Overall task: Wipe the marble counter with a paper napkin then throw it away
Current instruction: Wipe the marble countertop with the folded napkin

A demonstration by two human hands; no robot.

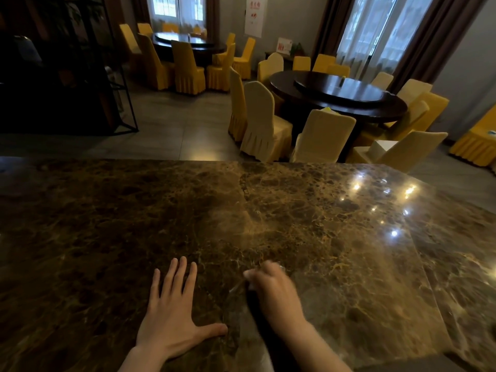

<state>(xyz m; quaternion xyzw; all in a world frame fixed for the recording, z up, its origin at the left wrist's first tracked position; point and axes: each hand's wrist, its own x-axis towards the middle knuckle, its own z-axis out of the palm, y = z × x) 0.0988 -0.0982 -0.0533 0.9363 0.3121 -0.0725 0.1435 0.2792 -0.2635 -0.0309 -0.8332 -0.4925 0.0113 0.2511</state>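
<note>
The brown marble counter [322, 224] fills the lower half of the head view. My left hand [171, 312] lies flat on it near the front edge, palm down, fingers spread, holding nothing. My right hand [273, 291] is just to its right, blurred by motion, with the fingers curled down onto the marble. Small pale bits of the paper napkin [250, 283] show at the hand's left edge; the rest is hidden under the hand. No bin is in view.
Beyond the counter's far edge is a dining room with a dark round table [338, 95], several yellow-covered chairs [263, 122], and a second table [188, 44] further back. A dark metal-framed shelf [80, 84] stands at the left. Light spots glare on the counter's right side.
</note>
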